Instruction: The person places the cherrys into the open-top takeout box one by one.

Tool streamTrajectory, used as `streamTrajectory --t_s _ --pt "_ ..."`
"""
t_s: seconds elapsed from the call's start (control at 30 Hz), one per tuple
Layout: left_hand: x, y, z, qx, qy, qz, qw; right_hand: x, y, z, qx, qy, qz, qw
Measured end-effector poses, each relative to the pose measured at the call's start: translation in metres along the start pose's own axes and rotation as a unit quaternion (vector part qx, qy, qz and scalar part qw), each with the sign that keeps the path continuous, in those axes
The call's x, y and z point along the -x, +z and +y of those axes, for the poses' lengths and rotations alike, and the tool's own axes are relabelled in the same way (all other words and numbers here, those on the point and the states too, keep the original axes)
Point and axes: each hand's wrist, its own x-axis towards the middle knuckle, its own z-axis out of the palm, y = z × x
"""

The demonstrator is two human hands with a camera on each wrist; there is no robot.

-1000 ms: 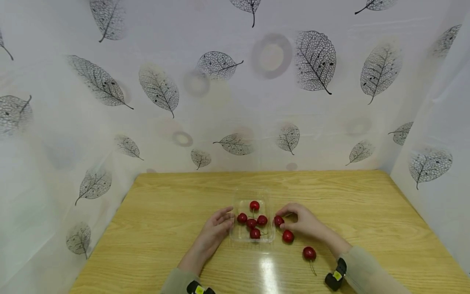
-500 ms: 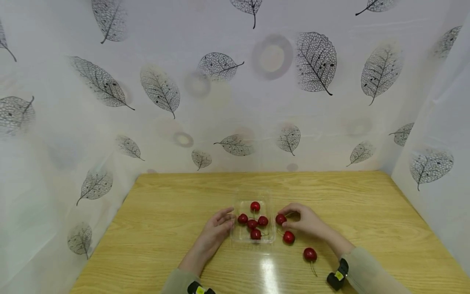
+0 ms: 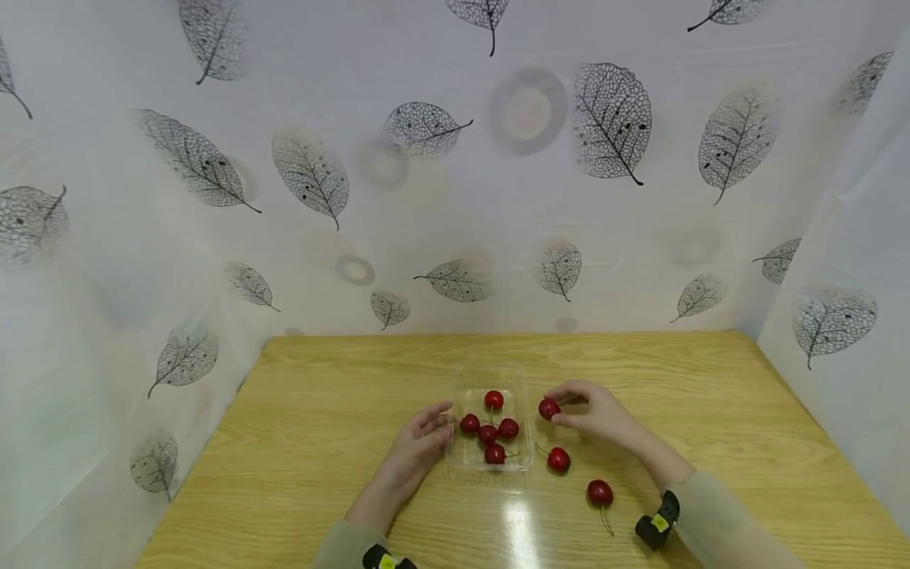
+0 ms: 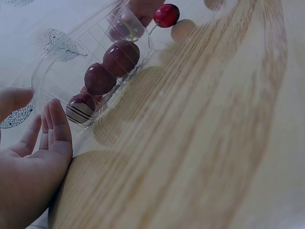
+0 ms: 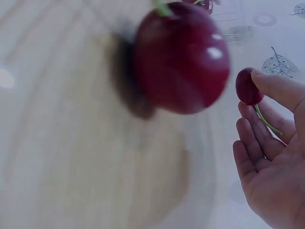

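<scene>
In the head view a clear plastic box (image 3: 524, 454) stands on the wooden table with several red cherries (image 3: 487, 434) inside. My left hand (image 3: 415, 446) rests at the box's left side, fingers straight and fingertips right at its wall. The left wrist view shows the same hand (image 4: 40, 157) beside the see-through wall. My right hand (image 3: 593, 412) pinches a cherry (image 3: 548, 408) between thumb and fingers, just right of the box. In the right wrist view this cherry (image 5: 249, 87) sits at the thumb tip, its green stem pointing down toward the palm.
Two loose cherries lie on the wooden table (image 3: 320, 411): one cherry (image 3: 558, 460) near the box's front right corner, another cherry (image 3: 600, 493) farther right and nearer me. A leaf-patterned white sheet (image 3: 455, 197) borders the table at the back and sides.
My right hand has lifted the pinched cherry and moved it slightly away from me and to the right. My left hand and the box stay in place.
</scene>
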Motion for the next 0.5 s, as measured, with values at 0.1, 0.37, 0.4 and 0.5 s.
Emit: streamTrajectory --t_s 0.1,0.37,0.4,0.5 --pt "0.000 0.000 0.000 0.001 -0.003 0.002 1.0000 -0.003 -0.003 -0.005 -0.002 -0.003 0.005 1.000" --pt "0.001 0.001 0.001 0.005 -0.009 0.009 0.9999 -0.012 -0.007 -0.017 -0.001 -0.027 0.014 1.000" --pt "0.001 0.001 0.001 0.005 -0.009 0.009 0.9999 -0.013 -0.007 -0.019 -0.001 -0.028 0.015 0.999" --pt "0.002 0.001 0.001 0.005 -0.008 0.008 0.9999 -0.014 -0.007 -0.025 -0.005 -0.026 0.013 1.000"
